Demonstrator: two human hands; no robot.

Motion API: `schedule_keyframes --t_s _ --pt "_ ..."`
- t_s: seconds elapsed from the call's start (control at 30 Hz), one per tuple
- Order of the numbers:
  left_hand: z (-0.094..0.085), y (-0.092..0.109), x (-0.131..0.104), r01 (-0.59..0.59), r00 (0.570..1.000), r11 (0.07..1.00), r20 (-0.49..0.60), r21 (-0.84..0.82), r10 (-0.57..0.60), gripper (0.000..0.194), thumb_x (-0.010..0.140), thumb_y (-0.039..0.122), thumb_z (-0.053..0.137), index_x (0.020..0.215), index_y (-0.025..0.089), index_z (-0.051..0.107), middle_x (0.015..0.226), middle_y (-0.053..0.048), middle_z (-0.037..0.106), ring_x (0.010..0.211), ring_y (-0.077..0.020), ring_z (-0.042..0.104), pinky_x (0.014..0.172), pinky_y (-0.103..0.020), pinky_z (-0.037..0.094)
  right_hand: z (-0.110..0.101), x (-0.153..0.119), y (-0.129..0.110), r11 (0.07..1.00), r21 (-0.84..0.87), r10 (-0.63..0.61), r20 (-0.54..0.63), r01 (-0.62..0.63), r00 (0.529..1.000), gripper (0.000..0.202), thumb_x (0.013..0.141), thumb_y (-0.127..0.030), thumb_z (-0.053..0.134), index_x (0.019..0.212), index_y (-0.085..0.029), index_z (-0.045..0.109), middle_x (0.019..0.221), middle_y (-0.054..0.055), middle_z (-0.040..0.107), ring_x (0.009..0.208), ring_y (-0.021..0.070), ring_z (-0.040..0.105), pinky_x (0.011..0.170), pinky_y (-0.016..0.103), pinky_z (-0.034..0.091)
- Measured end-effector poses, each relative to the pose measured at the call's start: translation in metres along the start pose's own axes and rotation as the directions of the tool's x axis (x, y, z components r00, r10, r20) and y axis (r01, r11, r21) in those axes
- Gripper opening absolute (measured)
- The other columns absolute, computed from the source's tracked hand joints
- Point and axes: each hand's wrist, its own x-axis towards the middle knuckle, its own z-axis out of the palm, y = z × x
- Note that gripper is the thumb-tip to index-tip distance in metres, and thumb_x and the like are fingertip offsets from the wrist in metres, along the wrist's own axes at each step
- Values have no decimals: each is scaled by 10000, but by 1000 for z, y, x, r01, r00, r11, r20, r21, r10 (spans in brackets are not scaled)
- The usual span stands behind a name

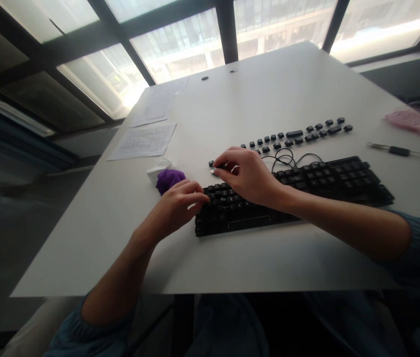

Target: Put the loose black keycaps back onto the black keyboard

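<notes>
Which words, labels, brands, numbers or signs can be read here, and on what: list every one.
None can be read.
Near sheet: lines of writing, too blurred.
Far sheet: faint writing, too blurred.
Keyboard: pale marks on its keys, too small.
Loose keys: no marks legible.

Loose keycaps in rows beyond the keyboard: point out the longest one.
The long keycap, in the far row, behind the looped black cable. Its bar shape is clearly longer than any other loose keycap there; most are short and blocky.
</notes>
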Motion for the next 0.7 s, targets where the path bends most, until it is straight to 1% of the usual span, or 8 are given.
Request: schedule_keyframes --t_s 0.13,0.23,0.4,0.7 --pt "-1 -2 -1 -5 1000 1000 1 6 5 119 951 224 632 970 238 749 939 -49 683 860 -188 576 744 -317 490 0 0 0 1000 -4 -2 -3 2 1000 74 878 -143 673 898 -158 743 897 45 675 737 141 608 748 306 514" --pt "0 -3 -1 2 1000 1000 -12 -12 -2 80 929 271 688 957 238 756 943 -51 700 866 -195 581 752 -325 495 0 0 1 1000 -3 -6 -7 6 1000 75 877 -143 673 900 -156 744 896 45 675 732 139 608 746 306 512" --pt "3 -3 1 -24 1000 998 -21 -53 23 80 938 225 673 961 228 749 955 -49 721 872 -192 579 748 -315 496 0 0 1 1000 -7 -7 -6 7 1000 81 878 -137 672 906 -152 746 896 46 677 735 137 608 745 300 512" --pt "4 -4 -1 -97 995 994 -18 -49 96 113 956 187 644 925 221 747 940 -38 728 837 -176 558 722 -300 492 0 0 1 1000 -11 -7 -1 7 1000 86 883 -140 662 914 -147 742 897 41 672 736 132 595 746 295 499"
